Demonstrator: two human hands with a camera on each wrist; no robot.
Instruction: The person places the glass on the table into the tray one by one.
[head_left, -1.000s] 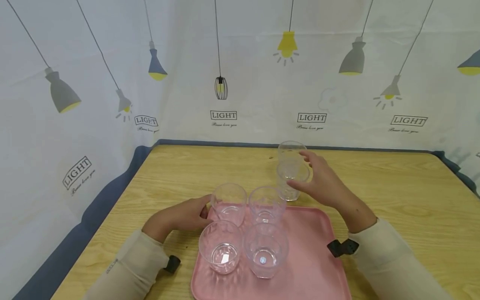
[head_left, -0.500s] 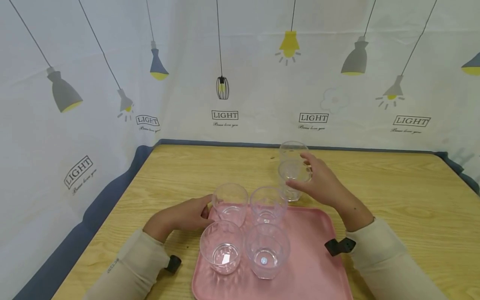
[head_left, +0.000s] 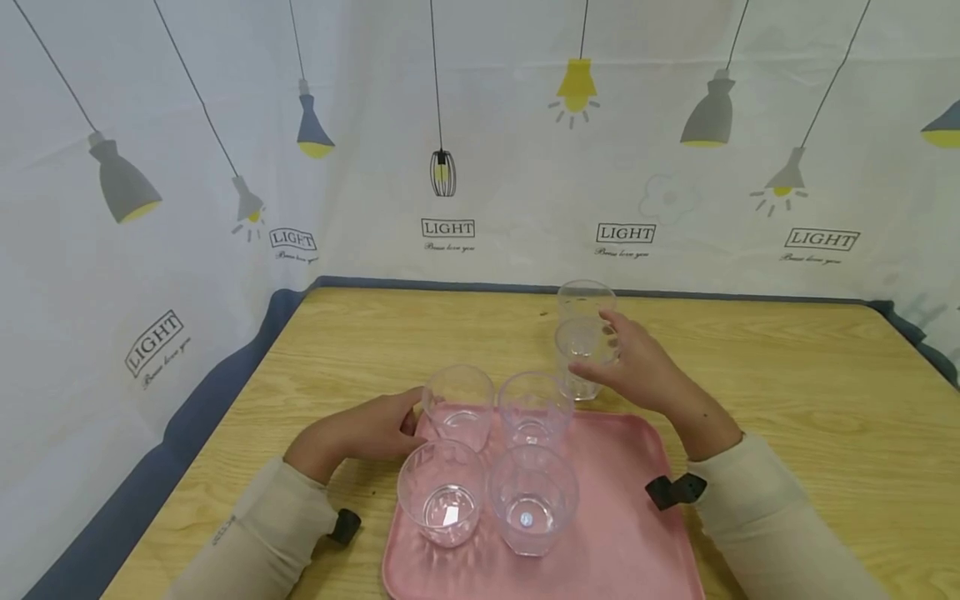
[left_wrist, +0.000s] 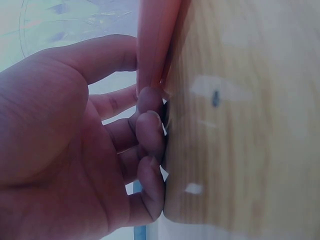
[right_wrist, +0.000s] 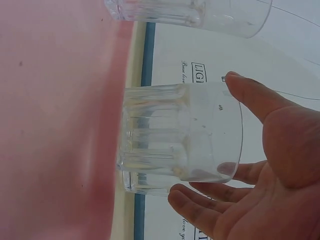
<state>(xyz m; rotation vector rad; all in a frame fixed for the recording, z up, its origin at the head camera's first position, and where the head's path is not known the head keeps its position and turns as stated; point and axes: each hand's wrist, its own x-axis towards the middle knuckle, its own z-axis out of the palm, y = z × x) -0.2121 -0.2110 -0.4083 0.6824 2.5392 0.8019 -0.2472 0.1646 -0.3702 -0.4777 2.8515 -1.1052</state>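
Note:
My left hand (head_left: 367, 429) grips the far left corner of a pink tray (head_left: 622, 500). In the left wrist view its thumb passes behind the tray edge (left_wrist: 157, 35), with the other fingers curled below. Several clear plastic cups stand upright on the tray; the far left cup (head_left: 459, 408) is nearest that hand. Just beyond the tray's far edge, my right hand (head_left: 645, 362) holds another clear cup (head_left: 581, 379) near its rim. The right wrist view has the thumb and fingers on opposite sides of this cup (right_wrist: 155, 135). One more clear cup (head_left: 585, 292) stands behind it.
The near left cup (head_left: 442, 492), near right cup (head_left: 532, 500) and far right cup (head_left: 534, 408) share the tray's left half. A wooden table (head_left: 810, 392) lies underneath, with a lamp-patterned white cloth (head_left: 510, 133) hanging behind it.
My right fingers have drawn in slightly around the cup, with the thumb a little lower. The left hand, tray and cups stay put.

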